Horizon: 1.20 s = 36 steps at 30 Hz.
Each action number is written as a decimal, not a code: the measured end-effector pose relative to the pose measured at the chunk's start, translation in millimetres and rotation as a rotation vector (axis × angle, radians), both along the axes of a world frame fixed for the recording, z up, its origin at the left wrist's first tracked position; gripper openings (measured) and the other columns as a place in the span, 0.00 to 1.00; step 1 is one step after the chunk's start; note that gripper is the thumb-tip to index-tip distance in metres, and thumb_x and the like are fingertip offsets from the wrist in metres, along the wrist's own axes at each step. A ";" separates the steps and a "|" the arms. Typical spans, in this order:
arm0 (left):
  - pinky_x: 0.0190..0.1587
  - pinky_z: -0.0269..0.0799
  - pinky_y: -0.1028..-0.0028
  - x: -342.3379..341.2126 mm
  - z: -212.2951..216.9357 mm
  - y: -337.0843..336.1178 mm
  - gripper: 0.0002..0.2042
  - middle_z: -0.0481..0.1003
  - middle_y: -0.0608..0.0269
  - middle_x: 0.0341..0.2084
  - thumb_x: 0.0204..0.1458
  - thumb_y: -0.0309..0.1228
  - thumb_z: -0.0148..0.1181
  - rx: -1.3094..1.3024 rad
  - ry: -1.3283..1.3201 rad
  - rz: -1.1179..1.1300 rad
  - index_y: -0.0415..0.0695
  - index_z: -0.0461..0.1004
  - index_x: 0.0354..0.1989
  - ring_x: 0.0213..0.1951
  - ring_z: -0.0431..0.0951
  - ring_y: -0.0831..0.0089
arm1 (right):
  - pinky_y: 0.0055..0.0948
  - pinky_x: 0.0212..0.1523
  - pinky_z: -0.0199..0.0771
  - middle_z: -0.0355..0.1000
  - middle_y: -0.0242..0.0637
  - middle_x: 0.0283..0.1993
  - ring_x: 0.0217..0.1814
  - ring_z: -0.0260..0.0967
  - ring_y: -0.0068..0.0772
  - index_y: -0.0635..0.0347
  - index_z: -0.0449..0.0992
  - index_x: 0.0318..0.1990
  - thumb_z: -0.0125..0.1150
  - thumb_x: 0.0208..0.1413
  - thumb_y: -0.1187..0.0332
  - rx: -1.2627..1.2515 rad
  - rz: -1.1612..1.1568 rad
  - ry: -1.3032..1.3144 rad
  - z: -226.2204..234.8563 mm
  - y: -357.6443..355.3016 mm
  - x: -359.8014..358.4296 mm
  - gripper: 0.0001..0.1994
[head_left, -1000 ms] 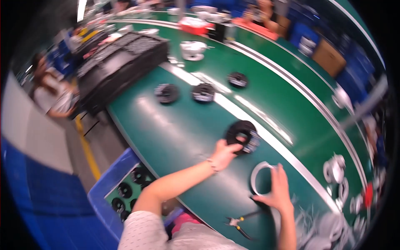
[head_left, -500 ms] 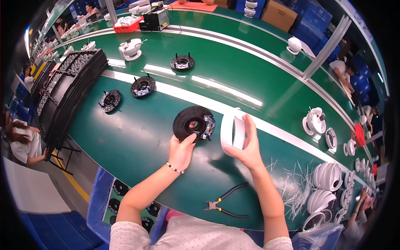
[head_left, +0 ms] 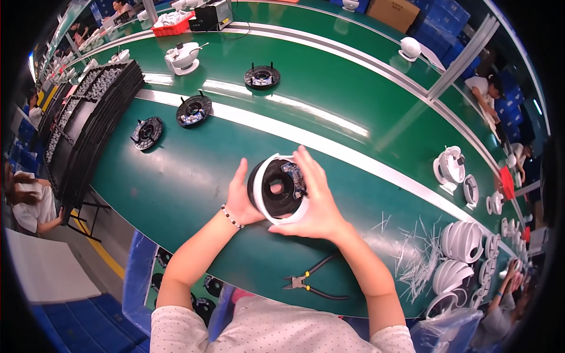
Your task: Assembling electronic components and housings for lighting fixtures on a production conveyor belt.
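Over the near green table a white plastic ring (head_left: 259, 189) stands around the front of a round black plate (head_left: 272, 207), which carries a blue circuit board (head_left: 292, 176) and has a hole in its middle. My right hand (head_left: 315, 203) grips the ring from the right, its fingers along the far side and its thumb at the near edge. On the left side my left hand (head_left: 241, 197) supports the black plate, thumb raised and the other fingers partly hidden behind it. Cutting pliers (head_left: 298, 282) with black and yellow handles lie on the table nearer my body.
Several black plates with boards (head_left: 193, 110) sit at the left and on the green belt (head_left: 329, 82). Cut white strips (head_left: 416, 253) and stacked white rings (head_left: 462, 242) are at the right. Black trays (head_left: 88, 129) stand far left; below is a blue-edged bin (head_left: 136, 276).
My right hand has brought the white ring leftward over the black plate, which was apart from it before. My left thumb has moved off the plate's face.
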<state>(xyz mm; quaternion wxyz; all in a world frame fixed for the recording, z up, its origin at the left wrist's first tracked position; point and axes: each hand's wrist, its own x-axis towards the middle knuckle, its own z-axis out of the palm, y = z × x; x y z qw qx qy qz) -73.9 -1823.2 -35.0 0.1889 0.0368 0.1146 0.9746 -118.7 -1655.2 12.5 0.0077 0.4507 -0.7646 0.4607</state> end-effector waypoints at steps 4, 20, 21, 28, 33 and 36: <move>0.52 0.62 0.62 -2.0 -9.2 -1.0 0.29 0.66 0.55 0.47 0.52 0.55 0.32 -0.006 -0.002 0.011 0.44 0.60 0.53 0.49 0.67 0.62 | 0.47 0.60 0.45 0.38 0.58 0.63 0.63 0.39 0.59 0.61 0.43 0.61 0.74 0.16 0.59 0.090 0.082 0.058 -3.8 -5.5 4.6 0.59; 0.50 0.65 0.63 2.3 0.8 -3.5 0.34 0.67 0.57 0.46 0.50 0.61 0.28 -0.143 -0.112 -0.032 0.46 0.62 0.52 0.47 0.68 0.63 | 0.45 0.59 0.48 0.43 0.58 0.61 0.62 0.40 0.58 0.64 0.43 0.60 0.75 0.15 0.60 0.190 0.058 0.002 10.5 -11.0 11.2 0.58; 0.50 0.65 0.63 1.1 3.7 -4.2 0.34 0.67 0.57 0.46 0.50 0.61 0.28 -0.144 -0.109 -0.030 0.46 0.62 0.52 0.47 0.68 0.63 | 0.44 0.59 0.49 0.44 0.56 0.61 0.62 0.42 0.56 0.64 0.43 0.60 0.75 0.15 0.60 0.213 0.072 0.015 14.8 -10.8 10.3 0.59; 0.52 0.62 0.60 -3.1 5.8 -9.0 0.35 0.66 0.58 0.47 0.49 0.62 0.27 -0.123 -0.081 -0.087 0.46 0.61 0.53 0.48 0.68 0.62 | 0.40 0.59 0.50 0.47 0.51 0.60 0.62 0.45 0.50 0.63 0.44 0.60 0.76 0.15 0.60 0.288 0.184 -0.014 26.5 -12.1 -4.0 0.58; 0.45 0.69 0.62 10.7 4.1 5.1 0.23 0.72 0.47 0.38 0.46 0.42 0.45 0.257 -0.039 -0.043 0.39 0.65 0.48 0.36 0.75 0.59 | 0.38 0.55 0.56 0.55 0.47 0.54 0.56 0.54 0.47 0.62 0.50 0.59 0.75 0.11 0.58 0.088 0.049 0.064 6.6 -12.8 10.0 0.58; 0.39 0.72 0.71 -5.9 -22.5 22.9 0.19 0.75 0.53 0.27 0.44 0.37 0.48 0.209 0.051 -0.014 0.37 0.69 0.40 0.29 0.76 0.68 | 0.40 0.56 0.53 0.53 0.48 0.55 0.57 0.52 0.49 0.63 0.48 0.59 0.72 0.14 0.55 0.114 -0.158 0.196 -3.2 -3.7 23.5 0.57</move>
